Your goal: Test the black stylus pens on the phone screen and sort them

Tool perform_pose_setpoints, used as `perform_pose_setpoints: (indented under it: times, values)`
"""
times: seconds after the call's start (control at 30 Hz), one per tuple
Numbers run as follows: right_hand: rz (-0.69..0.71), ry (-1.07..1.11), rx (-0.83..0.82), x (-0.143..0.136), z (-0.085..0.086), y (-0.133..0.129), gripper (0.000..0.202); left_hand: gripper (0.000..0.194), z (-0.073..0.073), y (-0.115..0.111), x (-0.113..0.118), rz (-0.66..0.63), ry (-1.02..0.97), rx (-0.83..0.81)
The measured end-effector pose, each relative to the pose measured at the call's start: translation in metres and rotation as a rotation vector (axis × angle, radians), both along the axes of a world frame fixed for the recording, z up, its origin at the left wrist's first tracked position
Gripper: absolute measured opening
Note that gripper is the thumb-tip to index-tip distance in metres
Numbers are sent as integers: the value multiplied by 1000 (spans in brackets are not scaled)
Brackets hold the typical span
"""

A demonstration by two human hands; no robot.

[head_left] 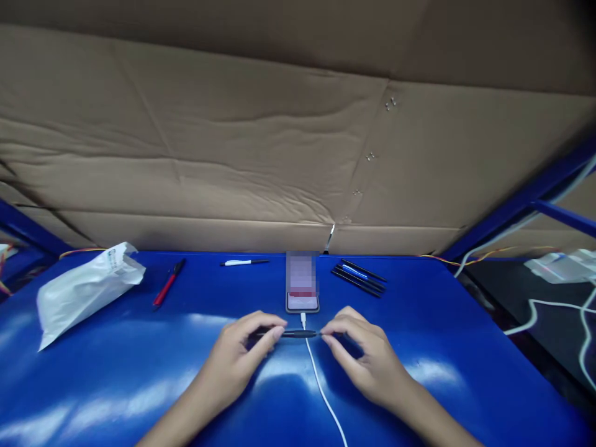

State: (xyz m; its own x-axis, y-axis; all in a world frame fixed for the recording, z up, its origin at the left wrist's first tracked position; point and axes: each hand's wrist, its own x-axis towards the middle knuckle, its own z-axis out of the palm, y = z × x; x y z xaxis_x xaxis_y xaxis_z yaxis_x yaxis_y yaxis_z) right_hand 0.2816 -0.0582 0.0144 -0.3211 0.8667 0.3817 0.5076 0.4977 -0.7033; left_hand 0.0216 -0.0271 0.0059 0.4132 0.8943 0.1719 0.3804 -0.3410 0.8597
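A black pen (298, 334) is held level above the blue table, crossing over a white cable. My left hand (242, 351) pinches one end of it between thumb and fingers. At the other end, the thumb and fingertips of my right hand (361, 351) close on the pen's small tip; whether a separate part sits there is too small to tell. Just beyond the pen lies a phone (302, 303) with its screen lit and blurred, and the white charging cable (321, 388) runs from its near end toward me.
Several black pens and a blue one (358, 277) lie right of the phone. To the left are a white-and-black pen (244, 262), a red pen (168, 285) and a white plastic bag (88, 295). Cardboard (233, 155) walls the back of the blue table (139, 385).
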Motion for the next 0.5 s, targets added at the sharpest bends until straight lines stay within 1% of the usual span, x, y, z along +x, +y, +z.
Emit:
perform_pose_setpoints:
  times: [0.1,0.17,0.23,0.33,0.4,0.5]
  values:
    - [-21,26,-8,-3,-1,-2,12,33,-7,1,4,130,-161,-143]
    - [-40,39,-26,-5,-2,-4,11,45,-11,2,7,165,-249,-202]
    - [-57,49,-33,-7,-5,-5,12,61,-13,2,11,183,-358,-280]
    - [-72,47,-44,-8,-9,-6,15,78,-11,-1,16,202,-500,-429]
    - [-67,33,-55,-7,-10,-6,16,81,-8,-2,19,209,-537,-507]
    - [-36,17,-48,-6,-10,-5,19,89,-5,-4,21,213,-571,-565]
